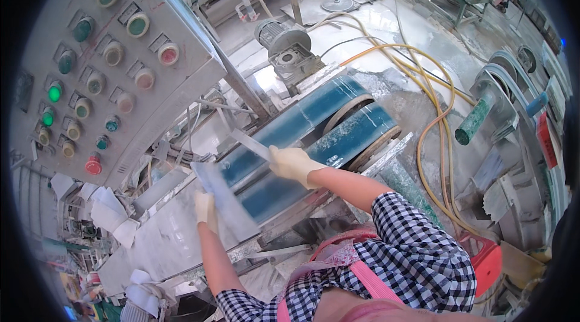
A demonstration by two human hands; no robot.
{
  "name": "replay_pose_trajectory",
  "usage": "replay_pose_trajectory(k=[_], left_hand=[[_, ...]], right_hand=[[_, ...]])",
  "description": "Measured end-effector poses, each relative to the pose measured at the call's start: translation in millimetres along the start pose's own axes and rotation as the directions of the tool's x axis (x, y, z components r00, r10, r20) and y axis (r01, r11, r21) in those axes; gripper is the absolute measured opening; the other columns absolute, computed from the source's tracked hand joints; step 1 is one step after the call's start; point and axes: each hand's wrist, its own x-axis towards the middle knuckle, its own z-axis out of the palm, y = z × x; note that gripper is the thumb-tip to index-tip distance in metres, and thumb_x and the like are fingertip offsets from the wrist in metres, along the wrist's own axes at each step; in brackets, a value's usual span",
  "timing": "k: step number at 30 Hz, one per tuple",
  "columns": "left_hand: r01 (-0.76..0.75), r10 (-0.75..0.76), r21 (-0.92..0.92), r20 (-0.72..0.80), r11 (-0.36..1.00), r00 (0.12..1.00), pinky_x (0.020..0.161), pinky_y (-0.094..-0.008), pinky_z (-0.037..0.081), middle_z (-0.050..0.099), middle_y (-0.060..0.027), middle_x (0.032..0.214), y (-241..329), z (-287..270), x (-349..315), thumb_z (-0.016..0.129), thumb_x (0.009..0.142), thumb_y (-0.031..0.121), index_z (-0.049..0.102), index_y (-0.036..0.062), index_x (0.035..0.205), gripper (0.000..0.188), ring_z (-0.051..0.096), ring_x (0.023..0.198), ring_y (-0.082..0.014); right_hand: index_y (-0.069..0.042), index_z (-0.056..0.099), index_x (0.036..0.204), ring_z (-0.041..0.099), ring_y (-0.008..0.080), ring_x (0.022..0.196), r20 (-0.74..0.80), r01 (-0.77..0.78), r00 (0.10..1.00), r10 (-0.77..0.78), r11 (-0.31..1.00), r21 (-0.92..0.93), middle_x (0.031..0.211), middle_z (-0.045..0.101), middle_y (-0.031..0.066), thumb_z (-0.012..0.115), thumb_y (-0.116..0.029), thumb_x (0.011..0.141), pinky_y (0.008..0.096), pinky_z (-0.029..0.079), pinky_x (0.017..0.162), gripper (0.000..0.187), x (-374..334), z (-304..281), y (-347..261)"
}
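My right hand (291,163), in a pale glove, grips a thin grey stone strip (251,144) over the blue conveyor belts (314,119). My left hand (206,210), also gloved, holds the near edge of a flat grey stone slab (223,198) that lies tilted across the end of the belt and the machine frame. Both forearms are bare below checked sleeves, and they come in from the lower edge.
A grey control panel (103,62) with several round buttons and lamps stands at the left. An electric motor (284,41) sits beyond the belts. Yellow hoses (432,128) run over the wet floor. A green roller (474,119) and machine parts are at the right; a red crate (486,258) is lower right.
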Motion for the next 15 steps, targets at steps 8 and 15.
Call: replay_pose_trajectory(k=[8, 15], left_hand=[[0.163, -0.084, -0.558, 0.164, 0.814, 0.983, 0.054, -0.0293, 0.05, 0.065, -0.0106, 0.087, 81, 119, -49, 0.055, 0.085, 0.002, 0.064, -0.0029, 0.107, 0.024, 0.064, 0.068, -0.0183], [0.101, 0.038, -0.665, 0.191, 0.74, 0.981, 0.097, -0.0417, 0.052, 0.054, -0.0281, 0.133, 67, 80, -41, 0.055, 0.1, 0.037, 0.04, -0.0046, 0.14, 0.06, 0.06, 0.118, -0.0341]], right_hand=[[0.0, 0.05, 0.109, 0.066, 0.0458, 0.084, -0.03, 0.092, 0.995, -0.092, 0.996, -0.019, 0.087, 0.068, 0.0264, 0.062, -0.053, 0.088, 0.0521, 0.052, 0.075, 0.058, -3, -8, 4], [0.0, 0.047, 0.111, 0.067, 0.0448, 0.083, 0.037, 0.062, 0.998, -0.06, 0.996, -0.059, 0.087, 0.068, 0.0244, 0.065, -0.045, 0.086, 0.0518, 0.052, 0.074, 0.054, 1, -10, 2]])
